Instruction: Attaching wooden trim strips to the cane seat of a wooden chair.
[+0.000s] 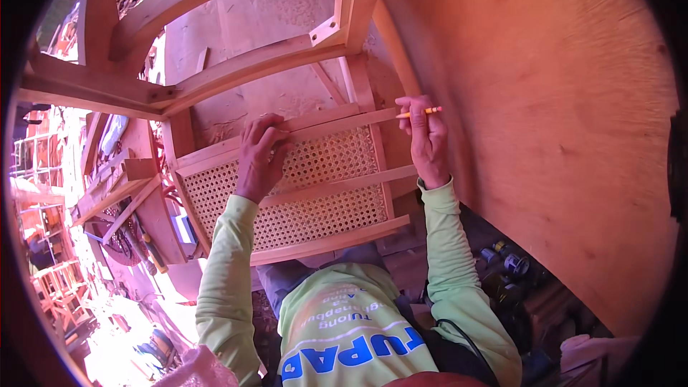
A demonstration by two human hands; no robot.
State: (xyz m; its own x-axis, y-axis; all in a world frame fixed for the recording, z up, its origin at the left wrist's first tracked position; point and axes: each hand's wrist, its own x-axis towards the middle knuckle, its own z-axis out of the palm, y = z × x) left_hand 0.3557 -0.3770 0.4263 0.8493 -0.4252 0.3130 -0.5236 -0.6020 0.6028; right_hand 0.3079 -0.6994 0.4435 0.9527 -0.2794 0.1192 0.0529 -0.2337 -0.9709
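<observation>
Right grip (pixel 429 145) pinches a pencil (pixel 431 110) beside a wooden strip (pixel 344 126); left grip (pixel 258 158), hold unclear, rests on the strip.

The cane panel (pixel 330 158) is pale straw-yellow, covered in a regular open mesh of small dark holes. The slats (pixel 344 187) crossing it are a plain pinkish tan, and the wooden frame (pixel 251 64) above is a deeper reddish brown. The pencil (pixel 431 110) is yellow with a pink end. The person's shirt (pixel 308 315) is pale lime-green, printed with bold blue lettering and smaller whitish lettering; its sleeves (pixel 228 265) are the same green, unpatterned. The trousers (pixel 283 276) look greyish blue. The large board (pixel 545 115) is orange-brown, streaked with grain and flecked with darker spots.
</observation>
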